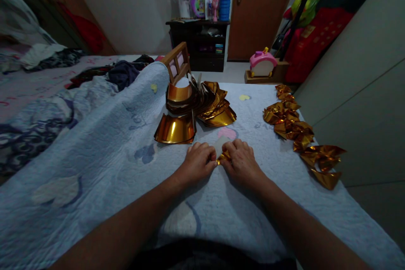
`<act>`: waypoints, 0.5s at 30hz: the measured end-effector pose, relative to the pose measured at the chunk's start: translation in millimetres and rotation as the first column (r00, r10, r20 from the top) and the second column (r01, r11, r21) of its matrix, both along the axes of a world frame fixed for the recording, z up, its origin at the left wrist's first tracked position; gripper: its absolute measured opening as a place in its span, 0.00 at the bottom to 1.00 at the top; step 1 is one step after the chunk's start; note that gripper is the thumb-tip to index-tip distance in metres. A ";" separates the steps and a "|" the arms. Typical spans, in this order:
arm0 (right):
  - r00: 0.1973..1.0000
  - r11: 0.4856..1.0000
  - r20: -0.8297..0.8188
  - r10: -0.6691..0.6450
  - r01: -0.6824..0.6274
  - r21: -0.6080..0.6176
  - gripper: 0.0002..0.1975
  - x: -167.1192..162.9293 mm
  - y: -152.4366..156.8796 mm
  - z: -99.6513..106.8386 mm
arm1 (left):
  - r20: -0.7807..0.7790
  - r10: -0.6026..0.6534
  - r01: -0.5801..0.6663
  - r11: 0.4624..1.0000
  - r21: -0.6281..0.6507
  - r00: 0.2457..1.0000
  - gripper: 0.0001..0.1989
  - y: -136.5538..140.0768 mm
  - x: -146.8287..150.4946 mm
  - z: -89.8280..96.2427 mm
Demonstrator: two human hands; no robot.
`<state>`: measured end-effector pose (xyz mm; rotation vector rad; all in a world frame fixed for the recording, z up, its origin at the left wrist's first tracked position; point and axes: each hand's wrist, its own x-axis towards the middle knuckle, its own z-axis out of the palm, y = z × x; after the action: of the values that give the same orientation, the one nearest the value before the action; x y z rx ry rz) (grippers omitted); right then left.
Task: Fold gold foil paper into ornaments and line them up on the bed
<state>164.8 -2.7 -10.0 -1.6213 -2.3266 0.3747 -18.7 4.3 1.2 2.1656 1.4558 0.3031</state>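
Observation:
Between my two hands, low over the bed, is a sheet of gold foil paper (224, 157) with a pale underside, partly folded. My left hand (198, 161) pinches its left edge with thumb and fingers. On the other side my right hand (239, 159) has its fingers closed on the folded gold part. Much of the sheet is hidden under the fingers. Just beyond lies a fanned stack of gold foil sheets (175, 128), curved and shiny. To the right runs a row of folded gold foil pieces (287, 124).
A light blue quilt (126, 185) with heart patterns covers the surface. Behind the stack stands a wooden frame (176, 64). Farther back are a dark shelf (199, 44) and a pink toy case (263, 64). Pale cabinet doors (363, 105) rise along the right edge.

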 end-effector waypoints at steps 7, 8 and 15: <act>0.999 0.999 -0.017 -0.030 0.030 0.038 0.17 8.9 0.3 -4.0 | 0.001 -0.003 0.003 1.000 -0.015 1.000 0.06 0.8 -0.6 0.1; 0.999 0.999 -0.020 -0.031 0.032 0.043 0.17 10.3 0.5 -4.7 | 0.001 -0.004 0.004 1.000 -0.016 1.000 0.06 0.8 -0.6 -0.1; 0.998 0.998 -0.056 -0.017 0.020 0.063 0.19 19.3 3.3 -11.5 | 0.018 -0.003 0.003 1.000 -0.002 1.000 0.05 0.6 -0.9 -1.0</act>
<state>184.0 0.6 -21.6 -1.5820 -2.2582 0.3339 -19.6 4.9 0.2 2.1573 1.4423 0.3190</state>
